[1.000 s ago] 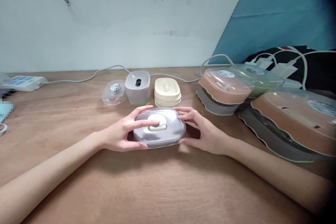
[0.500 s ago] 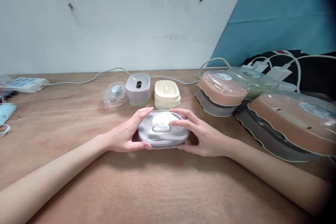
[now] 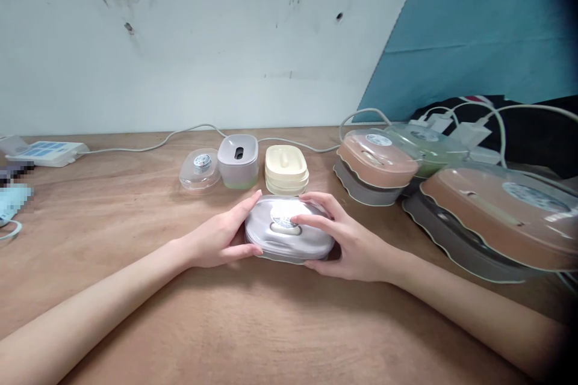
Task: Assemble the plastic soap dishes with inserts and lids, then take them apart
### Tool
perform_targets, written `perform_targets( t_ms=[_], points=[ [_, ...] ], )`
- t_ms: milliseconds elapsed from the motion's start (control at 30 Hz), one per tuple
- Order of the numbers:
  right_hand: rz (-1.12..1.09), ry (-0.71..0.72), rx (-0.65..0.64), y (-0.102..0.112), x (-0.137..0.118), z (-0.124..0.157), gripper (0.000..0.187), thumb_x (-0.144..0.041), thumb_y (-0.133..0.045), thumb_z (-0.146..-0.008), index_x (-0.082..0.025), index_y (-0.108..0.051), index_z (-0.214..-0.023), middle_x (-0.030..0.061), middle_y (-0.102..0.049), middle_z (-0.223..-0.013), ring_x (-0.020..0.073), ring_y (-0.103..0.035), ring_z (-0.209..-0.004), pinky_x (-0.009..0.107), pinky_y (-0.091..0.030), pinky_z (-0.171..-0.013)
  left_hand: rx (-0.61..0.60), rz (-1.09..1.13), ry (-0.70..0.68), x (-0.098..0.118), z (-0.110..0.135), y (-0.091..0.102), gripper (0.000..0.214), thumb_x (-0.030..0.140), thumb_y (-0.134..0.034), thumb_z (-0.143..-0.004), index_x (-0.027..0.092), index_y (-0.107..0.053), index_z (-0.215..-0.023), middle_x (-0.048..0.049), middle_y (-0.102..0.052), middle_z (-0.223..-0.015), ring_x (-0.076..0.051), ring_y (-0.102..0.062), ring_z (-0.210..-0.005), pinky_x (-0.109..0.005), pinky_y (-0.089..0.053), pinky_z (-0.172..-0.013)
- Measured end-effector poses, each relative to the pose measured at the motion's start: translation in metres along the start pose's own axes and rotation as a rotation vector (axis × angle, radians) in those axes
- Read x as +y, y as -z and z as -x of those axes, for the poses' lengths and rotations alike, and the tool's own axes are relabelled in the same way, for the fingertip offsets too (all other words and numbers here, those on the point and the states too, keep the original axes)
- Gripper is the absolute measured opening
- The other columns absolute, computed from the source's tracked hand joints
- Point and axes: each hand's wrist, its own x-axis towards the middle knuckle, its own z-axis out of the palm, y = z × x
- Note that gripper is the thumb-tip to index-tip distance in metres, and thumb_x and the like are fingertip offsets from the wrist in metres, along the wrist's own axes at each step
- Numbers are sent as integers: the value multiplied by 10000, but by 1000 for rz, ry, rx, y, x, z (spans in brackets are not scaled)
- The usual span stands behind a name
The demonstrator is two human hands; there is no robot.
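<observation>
Lavender lidded box (image 3: 291,243) sits mid-frame, farther right than a second ago, gripped at its ends between the left hand (image 3: 221,237) and right hand (image 3: 354,243). The right index finger (image 3: 316,224), formerly the left, reaches its glare-washed label (image 3: 280,212). Fingers hide both ends.

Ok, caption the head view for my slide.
Left hand and right hand hold a labelled lilac container by its ends at a wooden table.

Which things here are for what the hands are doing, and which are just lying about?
In use:
left hand
right hand
lidded box, between both hands

Untouched, probably just lying about:
clear lid
purple tub
yellow box
orange boxes
cable
</observation>
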Motion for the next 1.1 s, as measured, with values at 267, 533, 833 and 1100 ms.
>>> perform_targets(
  t_ms=[267, 533, 833, 1100],
  points=[
    [448, -233, 141, 13, -25, 51, 540, -466, -603, -744, -256, -461, -1222, 155, -427, -1192, 295, -607, -874, 389, -550, -574, -45, -131, -12, 7, -4, 2, 719, 338, -513, -873, 156, -84, -1420, -190, -243, -1459, -257, -276, -1339, -446, -313, -1068],
    [615, -244, 174, 31, -44, 72, 621, -362, -557, -756, -320, -341, -1336, 128, -408, -1352, 469, -319, -1257, 649, -335, -949, -37, -181, -52, 5, -5, 0, 690, 332, -506, -874, 163, -110, -1413, -197, -279, -1435, -273, -296, -1326, -467, -332, -1054],
    [783, -121, 20, 25, -25, 54, 394, -298, -453, -819, -125, -548, -1159, 150, -566, -1240, 399, -493, -1115, 536, -435, -793, -51, -192, -43, 6, -5, 2, 696, 332, -510, -870, 160, -107, -1410, -202, -283, -1430, -282, -294, -1324, -472, -337, -1047],
    [841, -321, 25, 24, -22, 56, 373, -376, -412, -846, -115, -609, -1027, 209, -575, -1174, 466, -470, -1105, 588, -442, -746, -35, -197, -64, 6, -5, 1, 672, 317, -503, -871, 155, -135, -1409, -203, -319, -1412, -292, -336, -1298, -473, -365, -1017]
  ],
)
